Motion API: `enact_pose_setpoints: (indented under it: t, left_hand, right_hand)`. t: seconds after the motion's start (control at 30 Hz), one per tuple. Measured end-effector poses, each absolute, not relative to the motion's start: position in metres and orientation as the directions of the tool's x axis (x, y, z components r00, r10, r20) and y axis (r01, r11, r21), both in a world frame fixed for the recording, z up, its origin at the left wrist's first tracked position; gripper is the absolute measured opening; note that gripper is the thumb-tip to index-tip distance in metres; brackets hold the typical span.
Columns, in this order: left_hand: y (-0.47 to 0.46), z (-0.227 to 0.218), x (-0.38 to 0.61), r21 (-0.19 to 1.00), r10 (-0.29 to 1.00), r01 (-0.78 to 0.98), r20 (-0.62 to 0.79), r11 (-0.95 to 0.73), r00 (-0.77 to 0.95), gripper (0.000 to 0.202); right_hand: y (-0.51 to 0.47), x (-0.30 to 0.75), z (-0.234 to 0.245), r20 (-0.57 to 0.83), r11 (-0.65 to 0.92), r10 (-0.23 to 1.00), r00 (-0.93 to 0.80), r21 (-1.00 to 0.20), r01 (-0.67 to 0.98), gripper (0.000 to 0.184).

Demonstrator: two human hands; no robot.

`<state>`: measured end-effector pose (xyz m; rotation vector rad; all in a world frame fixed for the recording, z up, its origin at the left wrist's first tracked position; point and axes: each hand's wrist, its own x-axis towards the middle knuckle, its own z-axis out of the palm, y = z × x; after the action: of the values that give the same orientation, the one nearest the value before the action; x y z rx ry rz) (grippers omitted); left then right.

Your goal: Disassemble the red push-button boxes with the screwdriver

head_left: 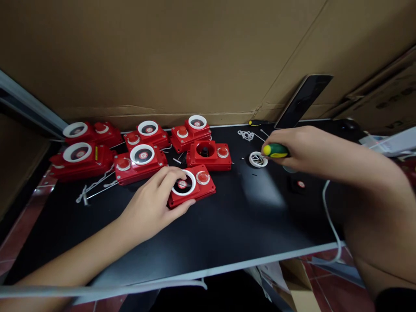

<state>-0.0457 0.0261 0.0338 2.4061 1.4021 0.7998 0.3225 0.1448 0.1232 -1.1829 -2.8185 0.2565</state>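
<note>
My left hand (156, 203) is wrapped round the near end of a red plastic box (195, 186) with a white ring and a red button on top, lying on the black table (227, 225). My right hand (299, 147) is closed on a screwdriver with a green and yellow handle (274, 150), its end beside a small white ring holding screws (258, 159). Behind the held box lies another red box with an empty round hole (209, 154).
Several more red boxes (139, 160) with white rings stand in two rows at the back left. White cords (94, 186) and a cord bundle (246, 135) lie on the table. A phone (303, 102) leans on the cardboard wall (195, 56). A small black part (299, 184) lies at the right.
</note>
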Motion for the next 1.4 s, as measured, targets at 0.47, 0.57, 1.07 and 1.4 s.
enact_pose_setpoints:
  t: [0.47, 0.57, 1.07, 1.4]
  left_hand:
    - [0.026, 0.036, -0.046, 0.432, 0.830, 0.717, 0.383, -0.548, 0.405, 0.036]
    - [0.027, 0.035, -0.046, 0.423, 0.816, 0.708, 0.408, -0.566, 0.409, 0.039]
    - [0.029, 0.033, -0.049, 0.475, 0.807, 0.664, 0.458, -0.577, 0.374, 0.057]
    - [0.032, 0.034, -0.049, 0.472, 0.729, 0.593, 0.607, -0.652, 0.318, 0.059]
  right_hand:
    - [0.175, 0.334, 0.105, 0.101, 0.495, 0.868, -0.486, -0.096, 0.864, 0.009]
    - [0.175, 0.328, 0.098, 0.152, 0.490, 0.868, -0.472, -0.108, 0.865, 0.010]
    - [0.174, 0.326, 0.090, 0.217, 0.529, 0.840, -0.497, -0.121, 0.840, 0.017]
    - [0.176, 0.328, 0.091, 0.308, 0.522, 0.825, -0.474, -0.094, 0.848, 0.009]
